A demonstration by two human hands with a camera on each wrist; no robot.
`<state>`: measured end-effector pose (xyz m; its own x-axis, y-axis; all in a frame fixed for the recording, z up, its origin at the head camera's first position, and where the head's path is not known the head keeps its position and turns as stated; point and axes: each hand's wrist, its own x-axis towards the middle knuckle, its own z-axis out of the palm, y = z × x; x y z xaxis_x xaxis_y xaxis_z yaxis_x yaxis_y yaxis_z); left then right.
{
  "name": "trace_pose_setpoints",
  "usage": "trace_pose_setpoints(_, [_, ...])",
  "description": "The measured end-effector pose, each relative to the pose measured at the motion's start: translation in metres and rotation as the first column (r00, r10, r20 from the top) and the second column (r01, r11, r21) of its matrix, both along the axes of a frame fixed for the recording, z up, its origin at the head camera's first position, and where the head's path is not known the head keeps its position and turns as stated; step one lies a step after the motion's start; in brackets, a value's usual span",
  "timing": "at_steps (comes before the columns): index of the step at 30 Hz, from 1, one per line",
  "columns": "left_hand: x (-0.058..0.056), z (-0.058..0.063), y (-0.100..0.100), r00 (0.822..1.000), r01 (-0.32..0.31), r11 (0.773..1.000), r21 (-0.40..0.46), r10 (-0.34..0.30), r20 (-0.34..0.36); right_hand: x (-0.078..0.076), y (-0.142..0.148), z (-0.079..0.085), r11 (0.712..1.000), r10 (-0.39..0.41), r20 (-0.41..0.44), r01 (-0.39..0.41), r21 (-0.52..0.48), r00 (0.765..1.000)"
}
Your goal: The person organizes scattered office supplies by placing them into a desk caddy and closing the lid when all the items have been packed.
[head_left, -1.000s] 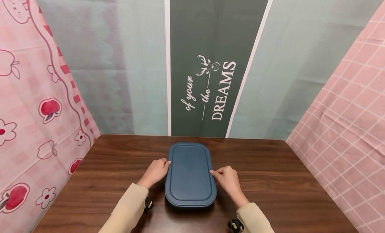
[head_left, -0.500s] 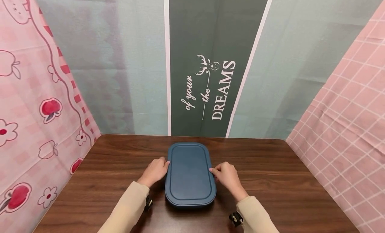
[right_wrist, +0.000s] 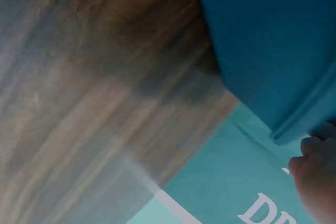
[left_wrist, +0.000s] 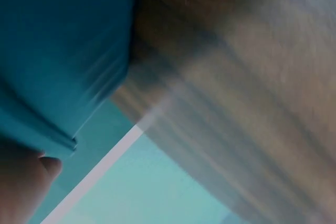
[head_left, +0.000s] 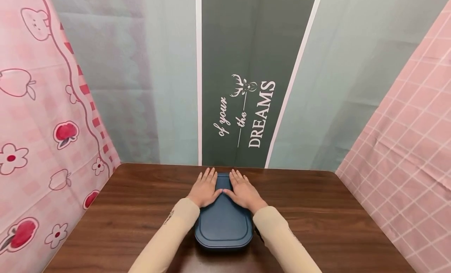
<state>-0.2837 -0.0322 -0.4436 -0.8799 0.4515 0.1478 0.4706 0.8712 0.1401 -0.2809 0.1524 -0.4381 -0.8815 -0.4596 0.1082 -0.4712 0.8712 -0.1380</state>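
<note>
A blue rectangular lidded box (head_left: pixel 223 222) stands on the wooden table, its long side pointing away from me. My left hand (head_left: pixel 205 189) lies flat over the far left part of the lid, fingers straight and pointing away. Mirroring it, my right hand (head_left: pixel 244 191) rests over the far right part. The two thumbs meet near the middle of the lid. In the left wrist view, the box's side (left_wrist: pixel 68 35) fills the upper left and part of the hand (left_wrist: pixel 23 182) shows at its edge. The right wrist view has the box wall (right_wrist: pixel 273 40) and fingers (right_wrist: pixel 315 171) at the right.
The brown wooden table (head_left: pixel 317 218) extends around the box. A grey-green curtain (head_left: pixel 169 89) with white lettering hangs behind its far edge. Pink patterned cloths stand at the left (head_left: pixel 42 128) and right (head_left: pixel 405 148).
Both hands have left the box's long sides and moved up and away onto the far part of the lid, flattening with thumbs together. The head view has tilted up slightly.
</note>
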Motion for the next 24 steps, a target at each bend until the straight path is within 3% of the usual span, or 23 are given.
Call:
trace_pose_setpoints(4, [0.002,-0.007,0.002,1.000,0.000,1.000,0.008,0.000,0.023,-0.002,-0.002,-0.009,0.999,-0.026,0.002,0.026,0.025,1.000])
trace_pose_setpoints(13, [0.004,-0.008,-0.001,1.000,0.018,1.000,-0.002,-0.018,0.002,0.000,-0.004,-0.012,0.999,-0.039,-0.021,0.040,0.021,0.999])
trace_pose_setpoints(24, [0.006,-0.012,-0.001,1.000,0.020,1.000,-0.016,-0.020,0.024,0.004,-0.006,-0.018,0.998,-0.059,-0.027,0.059,0.013,0.998])
